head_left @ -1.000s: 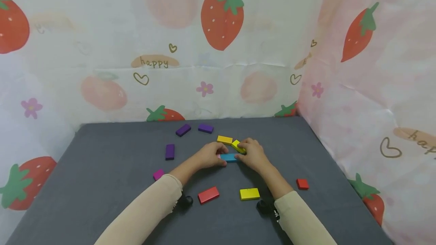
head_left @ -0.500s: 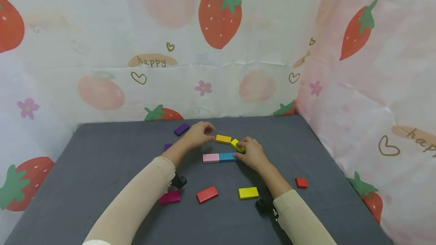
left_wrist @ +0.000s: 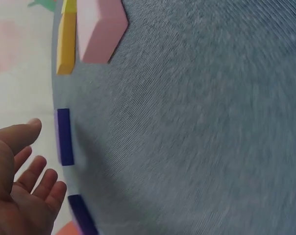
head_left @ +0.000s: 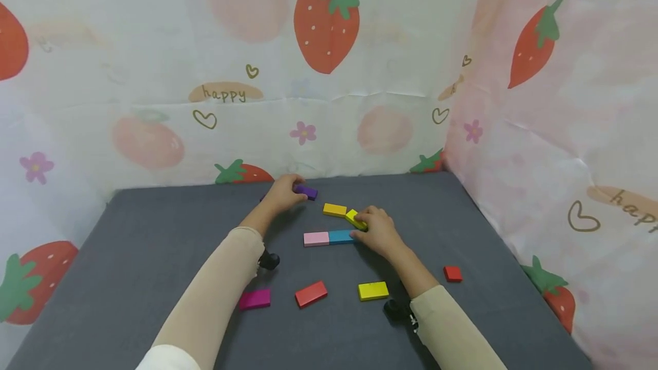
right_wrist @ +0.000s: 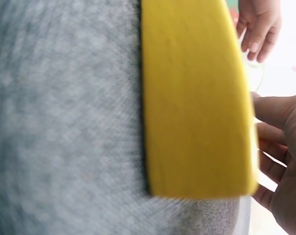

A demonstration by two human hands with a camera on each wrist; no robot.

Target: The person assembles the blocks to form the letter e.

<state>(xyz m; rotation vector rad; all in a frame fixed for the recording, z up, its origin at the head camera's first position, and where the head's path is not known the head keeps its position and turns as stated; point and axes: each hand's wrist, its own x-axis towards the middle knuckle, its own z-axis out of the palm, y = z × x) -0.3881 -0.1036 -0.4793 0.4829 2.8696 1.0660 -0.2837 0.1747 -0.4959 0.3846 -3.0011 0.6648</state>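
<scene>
My left hand (head_left: pixel 284 194) is at the back of the table, thumb and fingers around the left end of a purple block (head_left: pixel 308 192). In the left wrist view its fingers are spread, with a gap to the purple block (left_wrist: pixel 64 137). My right hand (head_left: pixel 379 233) reaches in from the right. Its fingertips rest at a small yellow block (head_left: pixel 353 218), and its thumb is at the right end of a blue block (head_left: pixel 340 237). A pink block (head_left: pixel 316 239) lies end to end with the blue one. An orange-yellow block (head_left: pixel 335 210) lies behind them.
Nearer the front lie a magenta block (head_left: pixel 255 300), a red block (head_left: pixel 311 294) and a larger yellow block (head_left: pixel 373 291). A small red block (head_left: pixel 453 274) sits far right. Another purple block (left_wrist: pixel 83 215) is mostly behind my left hand. A strawberry-print curtain borders the grey table (head_left: pixel 169 233).
My left hand has let go of the pink block beside the blue one and moved back and left to the purple block. The right hand has stayed in place.
</scene>
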